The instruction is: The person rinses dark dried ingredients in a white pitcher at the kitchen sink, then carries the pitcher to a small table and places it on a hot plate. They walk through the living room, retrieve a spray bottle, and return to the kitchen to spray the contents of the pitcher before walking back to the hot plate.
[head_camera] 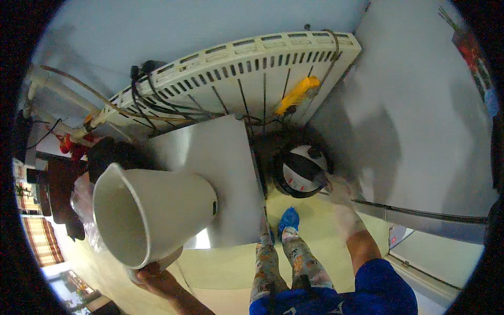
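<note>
A large white plastic jug [173,204] with a pouring lip lies tilted over a shiny metal surface, its mouth towards the left. Below its rim, my left hand [151,273] is closed around the jug's handle, which is partly hidden. My right hand [338,191], pale and blurred, reaches down beside a round black-rimmed object [289,187] with a white inner face. Across that face lies a dark elongated part [303,165], its lower end at my right fingertips. Blur hides whether the fingers grip it.
A pale radiator [256,47] with cables and a yellow object [297,95] spans the wall behind the metal-topped unit [236,157]. A grey wall [425,149] rises on the right. Clear plastic film [84,208] hangs at left. A blue shoe cover [289,220] shows on the yellowish floor [220,267].
</note>
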